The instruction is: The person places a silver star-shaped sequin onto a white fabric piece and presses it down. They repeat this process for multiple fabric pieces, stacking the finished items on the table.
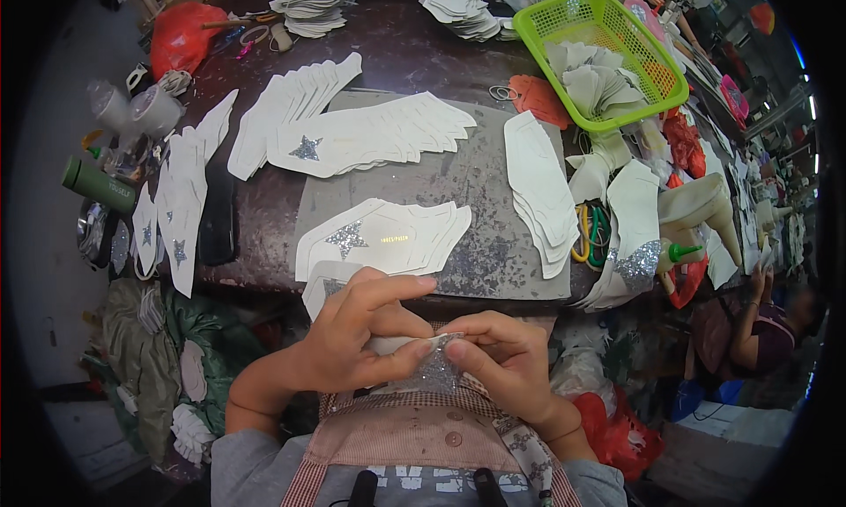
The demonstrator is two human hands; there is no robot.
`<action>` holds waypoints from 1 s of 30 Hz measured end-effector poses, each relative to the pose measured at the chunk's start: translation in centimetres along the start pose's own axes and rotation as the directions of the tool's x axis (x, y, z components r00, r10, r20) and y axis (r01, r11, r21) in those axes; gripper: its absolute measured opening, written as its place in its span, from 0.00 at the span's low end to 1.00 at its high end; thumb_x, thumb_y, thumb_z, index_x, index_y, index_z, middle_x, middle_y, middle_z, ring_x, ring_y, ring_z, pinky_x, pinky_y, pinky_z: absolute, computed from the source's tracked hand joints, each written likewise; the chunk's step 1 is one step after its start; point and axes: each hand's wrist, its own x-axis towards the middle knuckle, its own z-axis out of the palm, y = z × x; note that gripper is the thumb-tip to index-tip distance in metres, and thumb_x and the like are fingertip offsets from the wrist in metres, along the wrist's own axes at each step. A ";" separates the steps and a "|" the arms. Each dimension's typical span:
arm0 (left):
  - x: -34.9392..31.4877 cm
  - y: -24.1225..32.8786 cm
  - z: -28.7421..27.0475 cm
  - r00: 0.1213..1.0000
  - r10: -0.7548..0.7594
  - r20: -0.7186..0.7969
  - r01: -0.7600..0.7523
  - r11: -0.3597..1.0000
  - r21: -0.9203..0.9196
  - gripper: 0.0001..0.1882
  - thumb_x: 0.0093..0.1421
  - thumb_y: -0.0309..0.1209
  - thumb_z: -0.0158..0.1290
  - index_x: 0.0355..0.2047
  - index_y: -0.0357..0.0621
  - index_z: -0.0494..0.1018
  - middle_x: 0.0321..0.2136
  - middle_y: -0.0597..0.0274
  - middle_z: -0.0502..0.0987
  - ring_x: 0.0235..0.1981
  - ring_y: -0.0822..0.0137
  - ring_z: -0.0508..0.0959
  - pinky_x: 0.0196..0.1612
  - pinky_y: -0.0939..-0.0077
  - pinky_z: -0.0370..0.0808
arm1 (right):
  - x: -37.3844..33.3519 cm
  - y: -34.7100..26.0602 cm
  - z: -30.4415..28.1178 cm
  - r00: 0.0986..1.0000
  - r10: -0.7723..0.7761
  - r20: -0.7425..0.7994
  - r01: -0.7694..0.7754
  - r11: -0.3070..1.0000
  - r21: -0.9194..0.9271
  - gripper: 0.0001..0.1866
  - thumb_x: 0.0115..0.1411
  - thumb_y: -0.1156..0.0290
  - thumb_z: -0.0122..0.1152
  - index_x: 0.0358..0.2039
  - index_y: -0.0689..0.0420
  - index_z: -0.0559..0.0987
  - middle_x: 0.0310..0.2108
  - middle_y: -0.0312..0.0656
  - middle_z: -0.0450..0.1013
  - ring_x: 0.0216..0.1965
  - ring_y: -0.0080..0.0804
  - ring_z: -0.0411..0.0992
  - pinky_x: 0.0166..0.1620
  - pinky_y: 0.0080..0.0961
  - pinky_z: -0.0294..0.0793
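Note:
Close to my apron, my left hand (pixel 370 326) and my right hand (pixel 504 359) both pinch the upper edge of a silver glitter shoe piece (pixel 430 371). The piece has a white part along its top, and its lower portion hangs down in front of the apron. Thumbs and forefingers of the two hands nearly meet at that edge. Just beyond my left hand, a white cut piece (pixel 328 274) sticks out past the table's front edge. Behind it lies a small stack of white shoe pieces (pixel 397 240) with a silver star on the top one.
Fanned white pieces (pixel 370 133) lie on the grey board (pixel 493 243), with another stack (pixel 538 190) at its right. A green basket (pixel 608 121) holds more pieces. Scissors (pixel 595 234) and a glue bottle (pixel 680 253) are at right; a green flask (pixel 99 186) is at left.

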 end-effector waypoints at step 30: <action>-9.0 -1.4 4.9 0.493 -0.860 -0.131 0.555 0.426 -0.715 0.07 0.56 0.25 0.58 0.34 0.34 0.77 0.29 0.61 0.79 0.31 0.78 0.76 0.33 0.84 0.72 | 3.8 8.1 -1.0 0.935 0.353 0.034 -0.354 0.935 0.015 0.08 0.54 0.78 0.64 0.34 0.66 0.79 0.31 0.38 0.78 0.32 0.17 0.72 0.37 0.15 0.72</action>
